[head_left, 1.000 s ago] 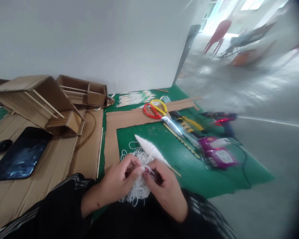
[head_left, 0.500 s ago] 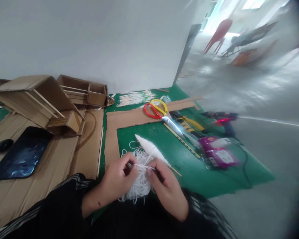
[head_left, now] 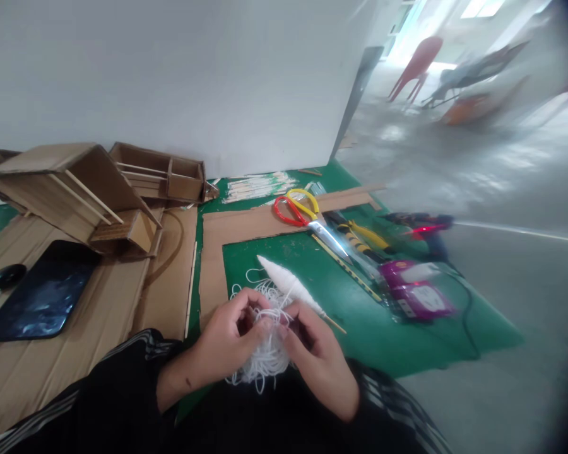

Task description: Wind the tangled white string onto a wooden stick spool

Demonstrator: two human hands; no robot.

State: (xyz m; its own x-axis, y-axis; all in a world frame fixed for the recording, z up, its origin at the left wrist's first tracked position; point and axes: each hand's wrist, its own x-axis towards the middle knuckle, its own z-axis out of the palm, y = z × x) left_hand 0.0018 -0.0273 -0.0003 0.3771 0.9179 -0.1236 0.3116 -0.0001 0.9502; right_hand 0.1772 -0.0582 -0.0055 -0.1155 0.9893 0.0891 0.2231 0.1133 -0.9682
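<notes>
A loose tangle of white string (head_left: pixel 266 356) hangs between my two hands at the near edge of the table. My left hand (head_left: pixel 239 328) pinches strands of it between thumb and fingers. From the other side, my right hand (head_left: pixel 310 353) pinches the string too, its fingertips close to the left ones. Just beyond the tangle, a white spindle-shaped winding of string (head_left: pixel 288 280) lies on a thin wooden stick (head_left: pixel 335 324), slanting down to the right. The exact strands under my fingertips are hard to make out.
Scissors (head_left: pixel 329 238) with red and yellow handles lie partly on an L-shaped cardboard strip (head_left: pixel 246 226). Pliers (head_left: pixel 369 235), a purple packet (head_left: pixel 419 295) and a blurred glue gun (head_left: pixel 423 230) are to the right. Cardboard boxes (head_left: pixel 71 189) and a black tablet (head_left: pixel 42 290) stand left.
My fingertips have come slightly closer together, and the strands stretched between them are now bunched into loops. The winding and tools stay in place.
</notes>
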